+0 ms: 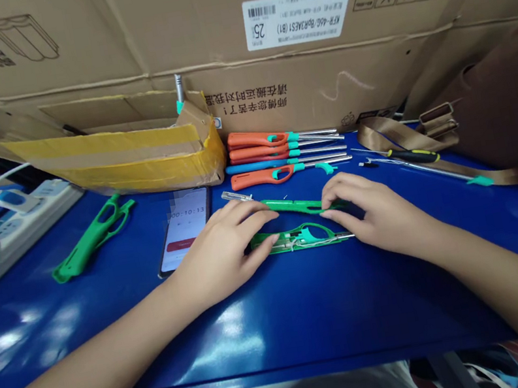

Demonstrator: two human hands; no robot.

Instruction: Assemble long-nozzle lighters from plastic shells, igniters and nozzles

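Note:
Two green lighter halves lie in front of me. The lower lighter half [296,238] rests on the table with its inner parts, thin wires and metal tube showing. Just behind it is the other half, an upper green casing half [297,205]. My right hand [365,206] pinches the right end of that casing half between thumb and fingers. At the left end of both pieces is my left hand [232,241], its fingertips at the casing half and its thumb over the lower lighter half. What sits under the left palm is hidden.
Several orange lighters [261,178] and a blue one [261,164] are stacked behind. A phone [185,229], a green casing piece [92,240] and a power strip [11,225] lie left. A screwdriver [414,155] and metal rod [444,175] lie right. Behind stands a yellow-taped carton [124,160].

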